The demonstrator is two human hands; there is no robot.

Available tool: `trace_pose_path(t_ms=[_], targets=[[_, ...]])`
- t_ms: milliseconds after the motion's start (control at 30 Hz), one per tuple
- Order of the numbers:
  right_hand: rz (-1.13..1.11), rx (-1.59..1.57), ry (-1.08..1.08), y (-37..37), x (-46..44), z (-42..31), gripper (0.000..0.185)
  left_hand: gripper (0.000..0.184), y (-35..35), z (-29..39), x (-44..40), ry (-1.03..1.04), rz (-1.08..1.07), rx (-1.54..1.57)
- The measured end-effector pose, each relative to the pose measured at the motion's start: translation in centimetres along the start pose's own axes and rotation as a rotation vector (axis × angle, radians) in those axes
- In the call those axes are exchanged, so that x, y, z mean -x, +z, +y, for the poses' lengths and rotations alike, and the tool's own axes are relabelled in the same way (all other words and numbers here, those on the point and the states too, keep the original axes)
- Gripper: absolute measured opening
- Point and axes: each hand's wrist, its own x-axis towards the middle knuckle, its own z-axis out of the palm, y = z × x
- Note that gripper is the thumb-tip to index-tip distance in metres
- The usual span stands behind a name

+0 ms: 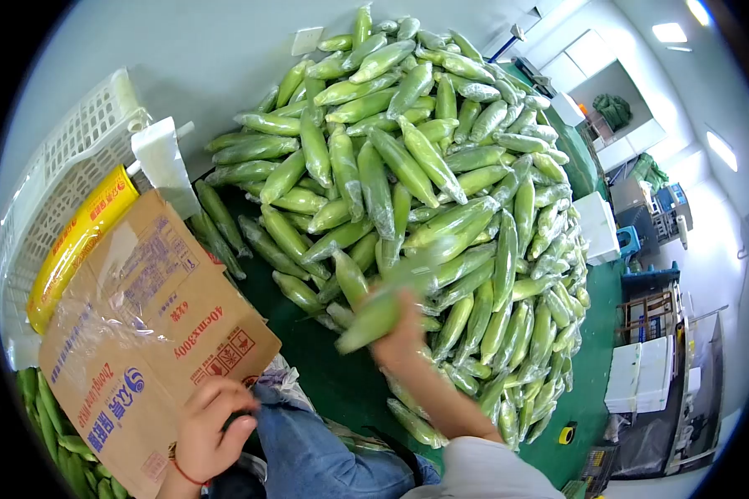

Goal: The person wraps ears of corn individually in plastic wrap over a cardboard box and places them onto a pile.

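An ear of corn [370, 320] in its green husk, smeared by motion, is in my right hand [398, 334], whose fingers are wrapped round it. Whether this ear has film on it, I cannot tell. It is held over the near edge of a large heap of corn ears [374, 179], most wrapped in clear plastic. My left hand [216, 432], with a red string at the wrist, is above my lap, beside the flattened cardboard box [154, 333]. Its fingers are loosely bent, the thumb stands apart, and nothing shows in it.
A yellow-wrapped roll [83, 245] lies along the cardboard's far side, near a white plastic crate [79, 137]. More green ears [58, 441] lie at lower left. A tape roll [567, 432] is on the green floor; white foam boxes [641, 374] stand at right.
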Motion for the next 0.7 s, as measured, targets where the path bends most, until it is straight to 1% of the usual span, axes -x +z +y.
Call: trace_pose_path(t_ms=[33, 67, 100, 133, 167, 200, 233, 300, 367, 433, 467, 500, 533, 567, 633, 667, 700], targets=[[0.122, 0.020, -0.044, -3.4, -2.1, -3.9, 0.049, 0.057, -0.8, 1.1, 0.8, 0.010, -0.011, 0.094], [0.189, 0.091, -0.178, -4.7, -4.3, -9.9, 0.046, 0.063, -1.4, 2.1, 1.4, 0.022, -0.018, 0.186], [0.269, 0.174, -0.310, -6.4, -6.7, -15.7, 0.043, 0.066, 0.4, 1.3, 0.0, 0.138, 0.007, 0.406], [0.358, 0.262, -0.432, -7.6, -8.9, -21.7, 0.039, 0.070, 0.1, 2.4, 0.1, 0.192, 0.016, 0.531], [0.193, 0.264, -0.552, -15.8, -14.6, -28.2, 0.051, 0.073, 0.0, 3.6, 0.1, 0.252, 0.026, 0.659], [0.387, 0.259, -0.705, -15.7, -15.5, -30.6, 0.059, 0.080, 0.2, 5.3, 0.3, 0.252, 0.062, 0.697], [0.600, 0.271, -0.840, -15.4, -16.2, -33.0, 0.068, 0.080, 0.4, 6.7, 0.5, 0.253, 0.032, 0.820], [0.735, 0.218, -0.831, -12.5, -16.0, -32.5, 0.067, 0.081, 0.6, 8.6, 0.7, 0.345, -0.026, 1.063], [0.474, 0.538, -0.811, -11.5, -17.6, -27.0, 0.060, 0.080, 0.0, 8.3, -0.1, 0.691, -0.217, 1.284], [0.144, 0.877, -0.764, -6.0, -12.8, -16.6, 0.050, 0.072, -0.3, 7.7, -1.3, 1.072, -0.316, 1.358], [0.005, 0.973, -0.700, -4.8, -11.3, -12.2, 0.046, 0.066, 0.0, 8.2, -2.1, 1.199, -0.273, 1.336], [-0.129, 1.066, -0.652, -3.8, -10.0, -8.2, 0.044, 0.063, -0.8, 8.1, -1.2, 1.203, -0.224, 1.311], [-0.280, 1.120, -0.675, -3.3, -8.5, -4.3, 0.042, 0.060, -1.6, 8.0, -0.2, 1.206, -0.175, 1.286], [-0.422, 1.186, -0.712, -2.3, -7.0, -1.4, 0.041, 0.061, -1.6, 8.2, 1.8, 1.093, -0.097, 1.282], [-0.697, 1.230, -0.790, 2.9, -2.2, 2.7, 0.032, 0.061, -2.6, 7.8, 3.5, 1.110, 0.048, 1.220], [-0.821, 1.263, -0.797, 4.5, -0.3, 3.8, 0.029, 0.061, -2.7, 7.3, 2.5, 1.236, 0.120, 1.153], [-0.940, 1.292, -0.824, 6.6, 1.1, 5.2, 0.027, 0.059, -2.5, 7.5, 2.6, 1.261, 0.158, 1.195]])
